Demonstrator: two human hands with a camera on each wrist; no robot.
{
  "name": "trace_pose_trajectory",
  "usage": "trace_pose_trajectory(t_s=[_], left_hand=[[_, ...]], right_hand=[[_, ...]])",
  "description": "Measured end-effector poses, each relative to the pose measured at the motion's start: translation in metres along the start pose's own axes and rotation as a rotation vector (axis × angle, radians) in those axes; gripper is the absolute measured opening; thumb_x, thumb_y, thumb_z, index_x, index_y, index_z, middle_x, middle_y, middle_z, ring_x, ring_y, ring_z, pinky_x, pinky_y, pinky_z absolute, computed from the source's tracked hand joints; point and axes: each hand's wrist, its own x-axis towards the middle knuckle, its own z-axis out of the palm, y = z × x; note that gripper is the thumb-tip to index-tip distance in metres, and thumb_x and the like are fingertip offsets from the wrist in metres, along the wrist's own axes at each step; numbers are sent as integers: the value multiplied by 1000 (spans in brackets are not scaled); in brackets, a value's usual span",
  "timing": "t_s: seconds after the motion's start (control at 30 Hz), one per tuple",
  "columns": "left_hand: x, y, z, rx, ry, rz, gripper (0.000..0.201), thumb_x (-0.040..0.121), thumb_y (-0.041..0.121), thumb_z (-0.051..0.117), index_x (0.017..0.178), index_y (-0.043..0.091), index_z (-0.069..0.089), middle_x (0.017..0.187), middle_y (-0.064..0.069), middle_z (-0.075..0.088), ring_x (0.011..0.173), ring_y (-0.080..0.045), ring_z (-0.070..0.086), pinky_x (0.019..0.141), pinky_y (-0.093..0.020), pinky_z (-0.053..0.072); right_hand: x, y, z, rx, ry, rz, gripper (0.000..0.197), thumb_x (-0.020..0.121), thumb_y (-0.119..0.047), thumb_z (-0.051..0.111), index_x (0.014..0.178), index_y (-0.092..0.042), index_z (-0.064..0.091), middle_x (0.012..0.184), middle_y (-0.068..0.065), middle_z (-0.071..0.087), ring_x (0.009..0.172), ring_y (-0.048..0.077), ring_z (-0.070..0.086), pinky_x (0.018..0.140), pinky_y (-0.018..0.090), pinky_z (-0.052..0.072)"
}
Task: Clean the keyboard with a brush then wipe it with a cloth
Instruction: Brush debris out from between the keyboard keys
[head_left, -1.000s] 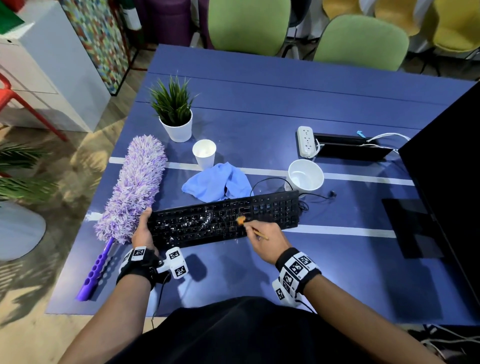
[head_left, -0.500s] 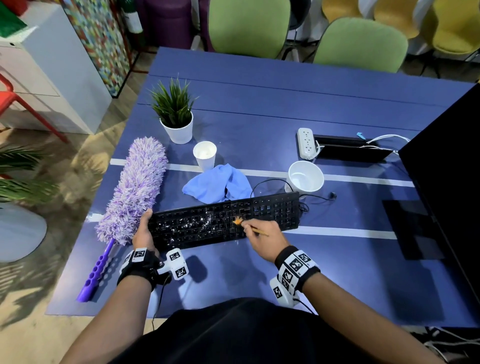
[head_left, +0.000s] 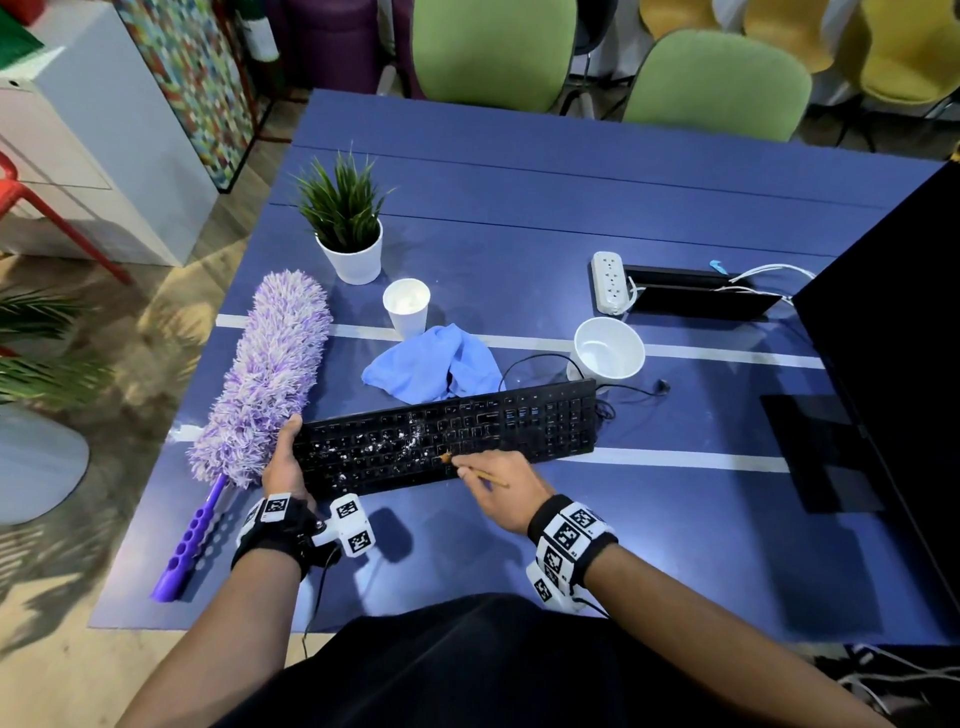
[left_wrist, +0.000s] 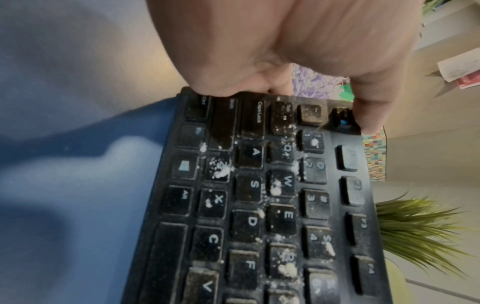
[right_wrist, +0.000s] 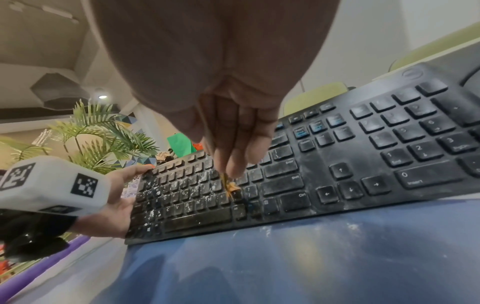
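Note:
A black keyboard (head_left: 540, 423) lies on the blue table, its left and middle keys speckled with white crumbs (left_wrist: 221, 171). My left hand (head_left: 283, 462) grips the keyboard's left end (left_wrist: 259, 96), thumb on the near corner and fingers over the far edge. My right hand (head_left: 496, 483) pinches a thin wooden brush (head_left: 480, 474) like a pencil. Its orange bristles (right_wrist: 230, 188) press on the keys near the middle of the bottom rows. A crumpled blue cloth (head_left: 431, 364) lies just behind the keyboard.
A purple fluffy duster (head_left: 265, 379) lies left of the keyboard, touching my left hand. Behind stand a potted plant (head_left: 345, 223), a paper cup (head_left: 407, 306), a white bowl (head_left: 608, 348) and a power strip (head_left: 609, 283). A dark monitor (head_left: 883, 364) fills the right side.
The brush tip has moved left and toward the near edge of the keyboard, dragging across the keys. My left hand has kept its hold on the keyboard's left end.

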Motion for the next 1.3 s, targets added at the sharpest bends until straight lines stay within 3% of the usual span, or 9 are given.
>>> trace_pose_trajectory(t_s=[0.17,0.3,0.43,0.53,0.63,0.77,0.97,1.17,1.3], left_hand=[[2,0,-3,-1,9,-17,97,50,63,91,129,12,65,125,-15,70,113,-36,69,100,-60,51],[0,0,-3,13,17,-28,100,51,64,90,131,10,63,125,-15,70,113,-36,69,101,-60,51],[-2,5,-1,-5,9,-40,102,49,63,91,131,10,64,129,-14,68,116,-36,67,102,-57,51],[-11,12,6,-14,-79,-43,83,54,60,86,119,11,68,124,-13,67,111,-34,66,103,-54,51],[-24,20,14,-4,-163,-54,49,62,53,77,96,19,68,99,-7,68,86,-27,67,87,-41,54],[-26,26,15,-7,-164,-46,30,66,47,70,80,22,65,85,-4,65,72,-24,64,75,-37,53],[-27,32,22,19,-210,-58,22,82,42,57,76,24,66,72,2,68,63,-20,64,61,-29,53],[-20,35,11,135,-299,-57,21,64,16,65,85,22,65,83,-9,65,68,-28,62,63,-35,56],[-14,35,-1,353,-351,65,46,79,-17,58,103,23,65,92,-8,70,81,-28,66,70,-38,60]], right_hand=[[0,13,-6,-28,179,107,24,93,-20,50,100,-16,73,93,2,74,76,15,67,72,31,57],[-8,6,3,2,-57,40,25,94,-25,51,111,-20,70,105,2,73,77,12,65,74,33,57],[-12,9,4,42,253,198,24,93,-24,51,107,-22,70,94,4,73,80,19,67,72,35,56],[-6,-6,14,35,185,193,24,94,-20,50,110,-16,68,94,9,72,80,22,65,75,34,55],[1,-26,34,132,98,107,26,95,-18,53,116,-10,66,110,11,70,91,19,66,86,25,52],[8,-37,43,180,253,187,21,92,-16,55,104,-11,72,95,7,74,79,14,68,76,27,56],[12,-47,50,199,290,229,20,92,-11,56,104,-6,72,97,6,74,80,3,64,73,-1,42],[20,-50,53,210,330,310,18,91,-13,57,99,-10,73,87,5,75,76,17,69,71,20,54],[26,-44,47,227,283,393,18,90,-20,58,96,-17,74,83,0,75,78,16,70,76,31,57]])
